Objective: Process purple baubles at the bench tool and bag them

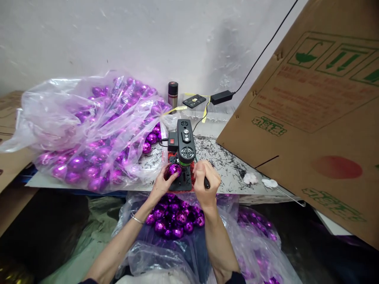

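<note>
My left hand is closed around a shiny purple faceted ball, holding it under the head of a small black bench machine on the table. My right hand is wrapped round the machine's black lever handle just right of the ball. Below my wrists an open plastic bag holds several more purple balls.
A big clear bag of purple balls covers the table's left half. Black shavings litter the tabletop. A large cardboard sheet leans in from the right. At the back stand a dark canister, a phone and a power adapter.
</note>
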A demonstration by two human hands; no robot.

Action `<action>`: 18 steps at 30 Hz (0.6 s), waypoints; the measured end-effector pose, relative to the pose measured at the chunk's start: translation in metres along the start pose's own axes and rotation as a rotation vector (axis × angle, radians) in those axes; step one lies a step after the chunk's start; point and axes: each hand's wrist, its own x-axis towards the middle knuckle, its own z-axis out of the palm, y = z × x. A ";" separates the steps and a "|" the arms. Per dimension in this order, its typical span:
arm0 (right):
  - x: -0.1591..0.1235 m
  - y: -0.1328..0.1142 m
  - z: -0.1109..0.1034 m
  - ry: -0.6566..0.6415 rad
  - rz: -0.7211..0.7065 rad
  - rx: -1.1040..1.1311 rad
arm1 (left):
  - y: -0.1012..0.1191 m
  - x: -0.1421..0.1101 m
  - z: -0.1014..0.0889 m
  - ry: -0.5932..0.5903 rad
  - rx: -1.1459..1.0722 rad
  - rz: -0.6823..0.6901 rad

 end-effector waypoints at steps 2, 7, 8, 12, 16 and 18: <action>-0.002 0.000 -0.001 -0.014 -0.015 -0.009 | -0.007 0.001 0.005 0.017 0.150 0.074; -0.006 0.001 -0.003 -0.022 -0.028 -0.020 | -0.012 -0.002 0.003 -0.020 0.444 0.254; -0.007 0.001 -0.003 -0.021 -0.022 -0.018 | -0.013 -0.003 0.003 -0.040 0.471 0.289; -0.011 0.002 -0.004 -0.019 -0.006 -0.008 | -0.020 -0.003 0.007 -0.044 0.517 0.398; -0.024 0.007 -0.003 -0.013 -0.028 0.002 | -0.030 -0.002 0.012 -0.018 0.534 0.409; -0.035 0.013 0.000 0.006 -0.031 0.002 | -0.033 -0.002 0.013 -0.013 0.533 0.414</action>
